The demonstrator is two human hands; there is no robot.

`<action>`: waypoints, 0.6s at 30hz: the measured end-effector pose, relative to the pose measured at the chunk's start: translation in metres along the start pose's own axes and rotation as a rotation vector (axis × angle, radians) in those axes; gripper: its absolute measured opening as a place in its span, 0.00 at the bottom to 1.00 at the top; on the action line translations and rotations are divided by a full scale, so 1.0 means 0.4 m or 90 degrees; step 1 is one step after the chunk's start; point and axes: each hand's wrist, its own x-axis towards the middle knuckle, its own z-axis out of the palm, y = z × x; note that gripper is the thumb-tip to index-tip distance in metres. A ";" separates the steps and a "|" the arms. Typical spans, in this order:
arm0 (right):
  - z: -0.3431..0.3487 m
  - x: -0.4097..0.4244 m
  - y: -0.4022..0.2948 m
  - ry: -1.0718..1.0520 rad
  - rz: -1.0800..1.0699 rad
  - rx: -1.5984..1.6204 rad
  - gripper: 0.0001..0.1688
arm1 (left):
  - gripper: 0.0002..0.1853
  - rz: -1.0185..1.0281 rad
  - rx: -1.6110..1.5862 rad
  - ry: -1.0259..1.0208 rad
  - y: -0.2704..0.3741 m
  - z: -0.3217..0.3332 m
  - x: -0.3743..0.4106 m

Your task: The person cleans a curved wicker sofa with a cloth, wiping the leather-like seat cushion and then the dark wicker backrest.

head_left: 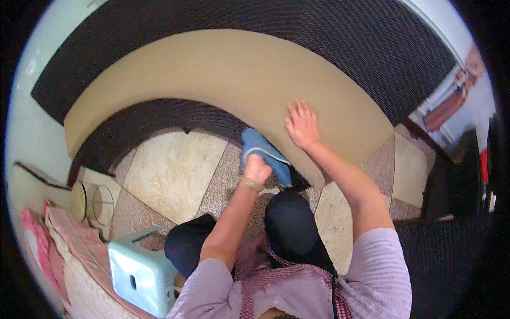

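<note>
My left hand (258,169) grips a blue cloth (265,153) with a pale edge, which lies against the dark lower front of a curved sofa, just under the seat's rim. My fingers are mostly hidden beneath the cloth. Further right, my right hand (303,123) rests palm down on the tan sofa seat (223,67), fingers spread, holding nothing. Behind the seat rises the dark ribbed backrest (358,44).
A light blue plastic stool (139,275) stands at the lower left, beside pink and white fabric (79,255). Near it is a round glass container (93,201). My knees (293,223) are close to the sofa, above the tiled floor (175,171).
</note>
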 end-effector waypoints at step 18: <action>-0.336 -0.300 0.014 0.118 0.436 1.552 0.34 | 0.27 0.683 1.303 -0.485 -0.120 0.453 -0.266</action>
